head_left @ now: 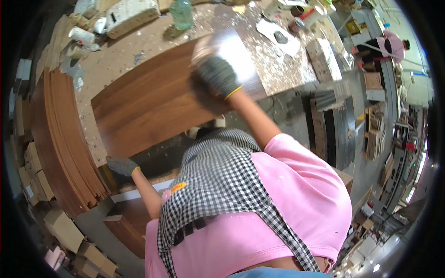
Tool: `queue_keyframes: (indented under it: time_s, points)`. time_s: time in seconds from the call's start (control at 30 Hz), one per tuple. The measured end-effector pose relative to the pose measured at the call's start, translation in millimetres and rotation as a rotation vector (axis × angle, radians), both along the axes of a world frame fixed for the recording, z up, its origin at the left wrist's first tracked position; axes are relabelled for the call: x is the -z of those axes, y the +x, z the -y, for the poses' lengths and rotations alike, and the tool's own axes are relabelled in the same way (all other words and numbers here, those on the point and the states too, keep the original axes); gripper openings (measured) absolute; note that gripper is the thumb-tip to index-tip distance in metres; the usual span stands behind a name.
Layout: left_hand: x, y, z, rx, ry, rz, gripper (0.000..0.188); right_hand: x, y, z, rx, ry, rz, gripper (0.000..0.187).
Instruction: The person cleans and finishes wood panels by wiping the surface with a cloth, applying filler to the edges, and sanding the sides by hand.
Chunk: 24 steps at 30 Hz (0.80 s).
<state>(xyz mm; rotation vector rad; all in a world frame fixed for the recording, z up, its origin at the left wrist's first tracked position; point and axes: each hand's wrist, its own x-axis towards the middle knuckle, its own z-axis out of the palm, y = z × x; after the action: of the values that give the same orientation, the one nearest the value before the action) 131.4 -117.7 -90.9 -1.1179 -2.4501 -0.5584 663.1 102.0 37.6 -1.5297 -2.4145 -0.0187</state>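
A long brown wood-grain panel point(148, 92) lies on the worktable, its right end shining under the light. My right hand point(217, 76), in a dark grey glove with a yellow cuff, is over the panel's right part. Motion smears its fingers, and a pale brownish blur beyond them could be a cloth or a reflection; I cannot tell which. At the panel's near left corner is my left hand point(123, 166), also gloved, its fingers closed against the edge.
The worktable point(282, 65) is spattered with pale flecks. Stacked brown panels point(65, 139) stand left of it. A greenish bottle point(181, 15), a white cup point(82, 35) and wrapped blocks point(132, 17) sit along the far side. Another person point(391, 46) is at the far right.
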Motion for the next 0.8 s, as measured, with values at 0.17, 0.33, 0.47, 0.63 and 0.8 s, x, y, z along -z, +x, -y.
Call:
queue_keyframes:
  time_s: [0.17,0.33,0.47,0.63,0.8]
  points:
    - [-24.2,21.9,-14.0,-0.049,0.173,0.231,0.041,23.8,11.4,122.0,-0.117,0.039,-0.229,0.044]
    - [-25.1,8.3,-14.6,-0.081,-0.312,-0.136,0.037,57.6,239.9,149.6,0.524,-0.001,-0.035,0.036]
    - [-27.9,-12.0,-0.4,-0.078,-0.639,-0.468,0.037,21.2,260.0,117.3,0.607,-0.089,-0.551,0.025]
    - [-65.7,2.4,-15.5,0.182,0.199,0.023,0.036,-9.6,152.5,51.0,0.300,-0.122,-0.789,0.034]
    - [-97.4,-25.7,-22.4,0.280,0.097,0.617,0.042,8.6,-41.9,33.2,0.211,0.000,0.193,0.070]
